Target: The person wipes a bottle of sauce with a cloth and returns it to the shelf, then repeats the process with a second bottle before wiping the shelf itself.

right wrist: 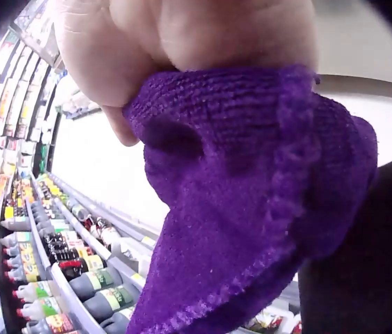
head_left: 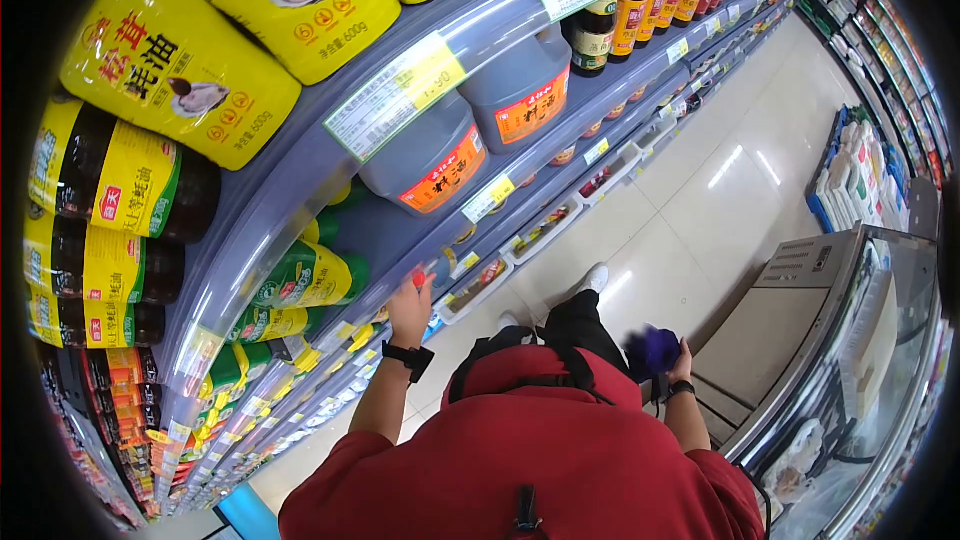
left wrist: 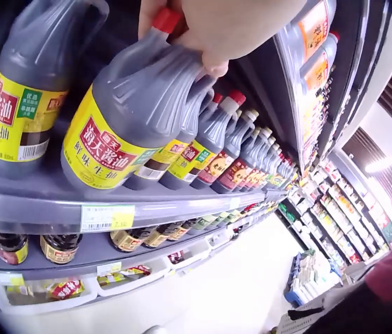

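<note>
My left hand (head_left: 408, 312) reaches to a lower shelf and grips a big soy sauce bottle (left wrist: 123, 118) at its neck and handle, just by the red cap (left wrist: 166, 19). Dark liquid fills the bottle, and its yellow label faces outward. It leans in the left wrist view, its base close over the shelf's front edge. Another soy sauce bottle (left wrist: 32, 83) stands to its left, and several more line up beyond it. On the other side, my right hand (right wrist: 189, 35) holds a bunched purple cloth (right wrist: 217, 181), which hangs down from the fingers.
Along the shelf front runs a price rail (left wrist: 109, 217), with small jars (left wrist: 61, 247) and white bins (left wrist: 137, 275) below. Oyster sauce bottles (head_left: 180, 70) crowd the upper shelf. A metal-sided chest cabinet (head_left: 780, 310) stands across the tiled aisle (head_left: 700, 210), to my right.
</note>
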A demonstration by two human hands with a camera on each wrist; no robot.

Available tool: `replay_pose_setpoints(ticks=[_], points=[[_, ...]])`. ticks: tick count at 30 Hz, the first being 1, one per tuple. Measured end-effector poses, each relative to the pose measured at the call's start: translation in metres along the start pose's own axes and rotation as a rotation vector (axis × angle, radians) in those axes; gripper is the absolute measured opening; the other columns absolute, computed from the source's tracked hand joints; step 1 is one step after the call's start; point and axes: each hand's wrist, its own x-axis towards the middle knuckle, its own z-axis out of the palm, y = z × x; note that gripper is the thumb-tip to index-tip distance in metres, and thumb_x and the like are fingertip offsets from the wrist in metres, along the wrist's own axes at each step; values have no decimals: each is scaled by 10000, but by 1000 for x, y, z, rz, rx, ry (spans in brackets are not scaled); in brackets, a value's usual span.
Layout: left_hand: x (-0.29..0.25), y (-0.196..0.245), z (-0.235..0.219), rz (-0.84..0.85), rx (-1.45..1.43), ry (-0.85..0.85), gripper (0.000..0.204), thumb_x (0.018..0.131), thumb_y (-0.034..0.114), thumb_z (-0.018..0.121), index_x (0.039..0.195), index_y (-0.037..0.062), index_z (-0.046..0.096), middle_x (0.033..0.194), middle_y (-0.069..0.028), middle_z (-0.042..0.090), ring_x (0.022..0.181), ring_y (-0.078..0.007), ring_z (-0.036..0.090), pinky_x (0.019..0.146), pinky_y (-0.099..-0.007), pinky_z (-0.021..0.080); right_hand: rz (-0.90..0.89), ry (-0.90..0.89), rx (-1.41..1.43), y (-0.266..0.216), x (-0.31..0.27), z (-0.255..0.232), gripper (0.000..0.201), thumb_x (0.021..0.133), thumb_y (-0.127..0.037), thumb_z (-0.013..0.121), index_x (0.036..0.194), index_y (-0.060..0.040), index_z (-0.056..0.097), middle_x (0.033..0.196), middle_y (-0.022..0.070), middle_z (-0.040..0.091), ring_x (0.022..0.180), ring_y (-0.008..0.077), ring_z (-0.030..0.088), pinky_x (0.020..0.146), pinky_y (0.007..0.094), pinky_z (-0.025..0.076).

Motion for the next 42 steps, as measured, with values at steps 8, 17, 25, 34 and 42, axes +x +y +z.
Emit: replay_pose_setpoints(ticks=[8,17,25,34,42], points=[[12,-110,67,440,872,-27,249,947,220,435,1065,80,604,918,-150,640,814,-281,634,764,-370,512,-28,207,80,14,-3,-52,586,933,-518,377,1217,-34,546,1219,118,592,1102,282,571,983,442,427],[20,-83,33,-182,138,-412,470,921,355,475,1261,31,503,1284,-199,521,1169,-326,513,991,-394,406,-68,291,161,14,3,-44,586,932,-521,375,1199,-31,555,1204,121,598,1088,291,576,983,447,427],[37,-73,28,-242,90,-433,484,918,368,469,1271,37,496,1306,-192,505,1186,-327,497,1006,-398,390,-67,250,134,27,16,-36,590,937,-520,362,1213,-33,547,1218,122,590,1098,297,572,975,461,432],[35,-66,19,-283,-13,-443,499,915,382,462,1281,43,488,1330,-185,486,1207,-328,479,1022,-403,372,-63,254,135,50,-9,-37,605,932,-519,369,1216,-12,536,1210,138,592,1092,310,574,982,473,425],[48,-51,17,-360,-136,-381,513,913,395,456,1291,49,481,1352,-178,470,1224,-329,464,1037,-407,357,-135,225,45,33,-21,-21,603,935,-514,353,1208,-9,539,1207,139,593,1098,308,571,990,452,423]])
